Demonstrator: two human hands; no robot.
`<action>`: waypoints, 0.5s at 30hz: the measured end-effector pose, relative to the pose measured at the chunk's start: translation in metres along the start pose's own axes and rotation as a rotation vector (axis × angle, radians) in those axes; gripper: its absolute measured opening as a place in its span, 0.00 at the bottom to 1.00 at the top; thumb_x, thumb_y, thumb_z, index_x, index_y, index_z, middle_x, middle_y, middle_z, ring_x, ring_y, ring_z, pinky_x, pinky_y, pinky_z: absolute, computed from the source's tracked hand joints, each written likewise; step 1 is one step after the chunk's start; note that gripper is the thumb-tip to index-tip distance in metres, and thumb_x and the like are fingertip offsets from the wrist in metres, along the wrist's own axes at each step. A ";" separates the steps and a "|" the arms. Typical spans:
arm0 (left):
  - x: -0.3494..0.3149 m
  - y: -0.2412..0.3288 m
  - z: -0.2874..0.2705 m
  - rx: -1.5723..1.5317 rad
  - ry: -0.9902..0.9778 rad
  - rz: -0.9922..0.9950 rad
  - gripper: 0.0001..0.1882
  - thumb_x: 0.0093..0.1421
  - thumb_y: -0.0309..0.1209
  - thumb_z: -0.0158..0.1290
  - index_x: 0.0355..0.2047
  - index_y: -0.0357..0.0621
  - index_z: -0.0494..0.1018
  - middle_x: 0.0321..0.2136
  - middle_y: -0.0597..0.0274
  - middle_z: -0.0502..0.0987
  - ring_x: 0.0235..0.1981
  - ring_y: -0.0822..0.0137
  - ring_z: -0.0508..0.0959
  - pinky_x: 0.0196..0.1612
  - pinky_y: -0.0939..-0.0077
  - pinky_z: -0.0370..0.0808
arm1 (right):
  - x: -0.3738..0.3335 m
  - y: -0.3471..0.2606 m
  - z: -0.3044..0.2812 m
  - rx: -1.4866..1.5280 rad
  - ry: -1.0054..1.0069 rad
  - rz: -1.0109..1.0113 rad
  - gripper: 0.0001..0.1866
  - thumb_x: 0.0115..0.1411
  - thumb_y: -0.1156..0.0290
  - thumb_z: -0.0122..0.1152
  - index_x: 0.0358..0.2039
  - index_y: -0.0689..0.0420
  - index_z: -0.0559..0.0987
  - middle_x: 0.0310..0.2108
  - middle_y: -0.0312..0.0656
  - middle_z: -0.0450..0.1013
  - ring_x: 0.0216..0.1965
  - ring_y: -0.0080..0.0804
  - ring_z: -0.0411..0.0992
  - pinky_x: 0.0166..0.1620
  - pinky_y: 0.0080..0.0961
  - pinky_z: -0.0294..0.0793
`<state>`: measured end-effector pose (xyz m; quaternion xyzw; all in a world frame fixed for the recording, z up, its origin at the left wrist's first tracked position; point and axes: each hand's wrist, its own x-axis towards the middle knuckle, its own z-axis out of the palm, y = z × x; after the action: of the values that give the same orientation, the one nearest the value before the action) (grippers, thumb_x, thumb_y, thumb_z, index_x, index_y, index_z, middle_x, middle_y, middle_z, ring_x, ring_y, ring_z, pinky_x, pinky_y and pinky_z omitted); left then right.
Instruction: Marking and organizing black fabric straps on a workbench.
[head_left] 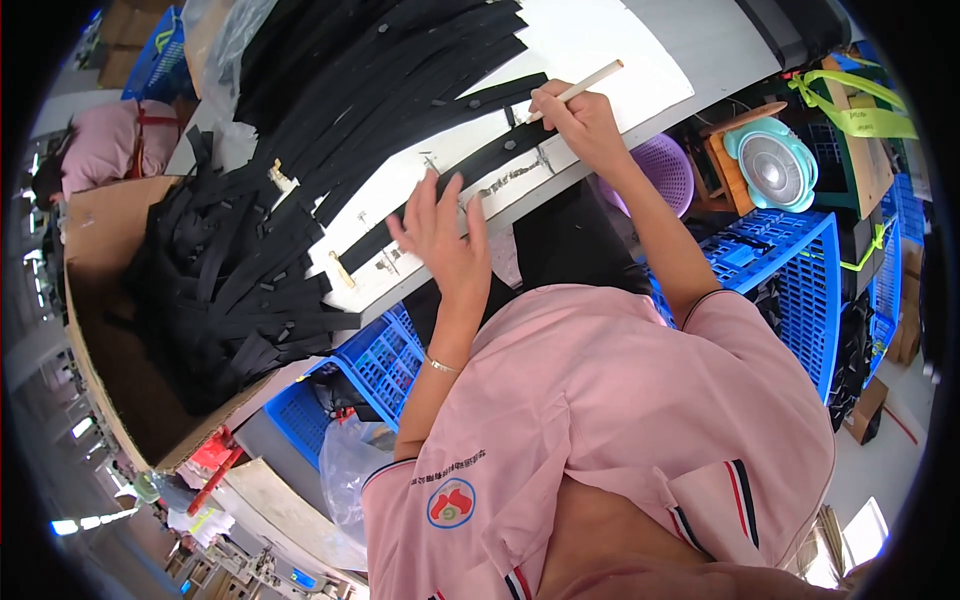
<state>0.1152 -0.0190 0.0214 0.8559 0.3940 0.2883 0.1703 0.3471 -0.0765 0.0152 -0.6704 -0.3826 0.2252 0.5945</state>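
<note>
My right hand (583, 125) grips a pale, pencil-like stick (600, 77), its lower end at a black fabric strip (515, 145) laid along a white board (645, 85). Over the same strip, farther left, my left hand (448, 235) hovers with fingers spread; whether the fingertips touch the strip I cannot tell. Small metal pieces and dark marks (508, 182) lie on the board beside the strip. A large heap of black strips (350, 90) covers the board's far left part.
A cardboard box (95, 260) holding more black strips stands at the left. Blue plastic crates (815, 300) sit below the table on both sides. At the right are a purple basket (660, 170) and a teal fan (775, 165). Another person in pink (110, 150) is at far left.
</note>
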 end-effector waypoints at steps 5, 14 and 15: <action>0.041 0.032 0.034 -0.159 -0.034 0.174 0.10 0.61 0.33 0.62 0.42 0.48 0.83 0.50 0.63 0.80 0.54 0.60 0.74 0.70 0.51 0.51 | 0.002 0.002 0.004 -0.017 -0.041 0.029 0.15 0.71 0.65 0.57 0.34 0.64 0.82 0.27 0.34 0.77 0.27 0.17 0.70 0.31 0.17 0.68; 0.051 0.037 0.057 -0.128 0.026 0.214 0.06 0.57 0.30 0.64 0.36 0.47 0.84 0.41 0.66 0.81 0.44 0.64 0.76 0.55 0.64 0.61 | 0.004 0.011 0.005 -0.131 -0.058 -0.049 0.14 0.71 0.66 0.57 0.34 0.64 0.82 0.25 0.35 0.77 0.25 0.19 0.71 0.30 0.19 0.69; 0.051 0.037 0.057 -0.141 0.023 0.204 0.06 0.56 0.30 0.65 0.35 0.47 0.84 0.41 0.67 0.82 0.44 0.64 0.76 0.55 0.64 0.61 | 0.004 0.013 0.006 -0.175 -0.038 -0.078 0.15 0.70 0.62 0.57 0.32 0.60 0.81 0.22 0.38 0.74 0.23 0.28 0.72 0.29 0.24 0.70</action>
<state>0.1990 -0.0067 0.0148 0.8741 0.2857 0.3408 0.1955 0.3483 -0.0700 0.0022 -0.7000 -0.4375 0.1804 0.5348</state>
